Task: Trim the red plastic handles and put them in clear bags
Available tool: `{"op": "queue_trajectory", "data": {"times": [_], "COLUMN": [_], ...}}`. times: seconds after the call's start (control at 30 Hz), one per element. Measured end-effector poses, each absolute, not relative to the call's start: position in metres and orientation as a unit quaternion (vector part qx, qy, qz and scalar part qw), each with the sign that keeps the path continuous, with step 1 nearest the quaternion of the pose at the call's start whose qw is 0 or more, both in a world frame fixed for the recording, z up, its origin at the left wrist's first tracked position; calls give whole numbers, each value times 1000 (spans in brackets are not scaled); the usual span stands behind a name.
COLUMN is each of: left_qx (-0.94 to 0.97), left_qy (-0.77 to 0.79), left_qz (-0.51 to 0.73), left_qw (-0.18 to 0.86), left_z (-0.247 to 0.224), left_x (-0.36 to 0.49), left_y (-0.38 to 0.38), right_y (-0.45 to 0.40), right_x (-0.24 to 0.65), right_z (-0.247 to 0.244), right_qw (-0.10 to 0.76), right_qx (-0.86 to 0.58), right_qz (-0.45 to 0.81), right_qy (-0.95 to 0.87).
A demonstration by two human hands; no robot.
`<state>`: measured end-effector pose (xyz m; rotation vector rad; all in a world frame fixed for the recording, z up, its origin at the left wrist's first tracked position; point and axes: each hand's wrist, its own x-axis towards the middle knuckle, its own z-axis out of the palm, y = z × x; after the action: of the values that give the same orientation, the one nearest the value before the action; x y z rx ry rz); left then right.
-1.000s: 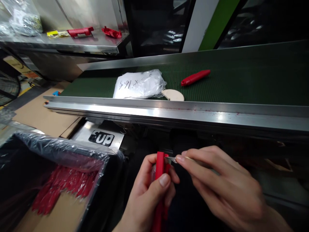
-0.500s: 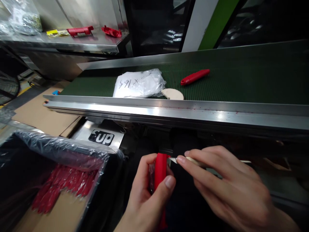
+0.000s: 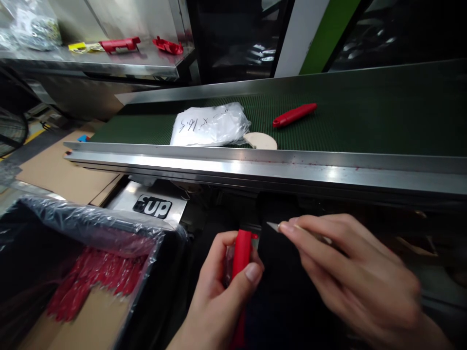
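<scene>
My left hand (image 3: pixel 219 291) is wrapped round a red plastic part (image 3: pixel 241 253), held upright below the conveyor edge. A small red bit sticks out at the part's upper right side. To the right, my right hand (image 3: pixel 350 267) pinches a thin knife (image 3: pixel 274 226) by its pale handle, the pointed blade facing left. The blade tip is apart from the red part. On the green conveyor belt (image 3: pixel 339 121) lie another red part (image 3: pixel 295 115), a pale half-round piece (image 3: pixel 261 141) and a white plastic bag with handwriting (image 3: pixel 207 127).
At the lower left stands a plastic-lined bin (image 3: pixel 146 277) holding bagged red parts (image 3: pixel 105 272). Cardboard (image 3: pixel 65 170) lies behind it. A steel table (image 3: pixel 146 63) at the back left carries red shells (image 3: pixel 168 45) and a bag of metal pieces (image 3: pixel 36 31). The conveyor's metal rail (image 3: pixel 233 163) crosses the view.
My right hand has drawn the knife away from the red part, to the right and slightly up. My left hand keeps its hold with hardly any movement.
</scene>
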<state>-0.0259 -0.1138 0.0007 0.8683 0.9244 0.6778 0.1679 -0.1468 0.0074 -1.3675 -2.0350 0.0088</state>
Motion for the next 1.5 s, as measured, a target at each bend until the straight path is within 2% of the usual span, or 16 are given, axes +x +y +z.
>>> {"op": "queue_trajectory", "data": {"times": [0.2,0.37,0.93,1.3,1.5], "left_qx": [328,286,224,164,128], "left_qy": [329,261,207,199,181], "left_qz": [325,315,301,272,318], "left_qw": [823,866,904,927,922], "left_z": [-5,-12,-8,-7,-9], "left_x": [-26,-28,-31,-32,-25], "left_y": [-111,-110,-115,-115,-122], "right_y": [-147,-145,-144,-142,-143], "right_x": [160,153,162,157,160], "right_z": [7,4,0,5,2], "right_qw": [377,385,394,362,347], "right_qx": [-497,-493,-498,-487,-485], "right_qz": [65,66,86,15,11], "right_qy": [-779,-777,-768,-795,-803]}}
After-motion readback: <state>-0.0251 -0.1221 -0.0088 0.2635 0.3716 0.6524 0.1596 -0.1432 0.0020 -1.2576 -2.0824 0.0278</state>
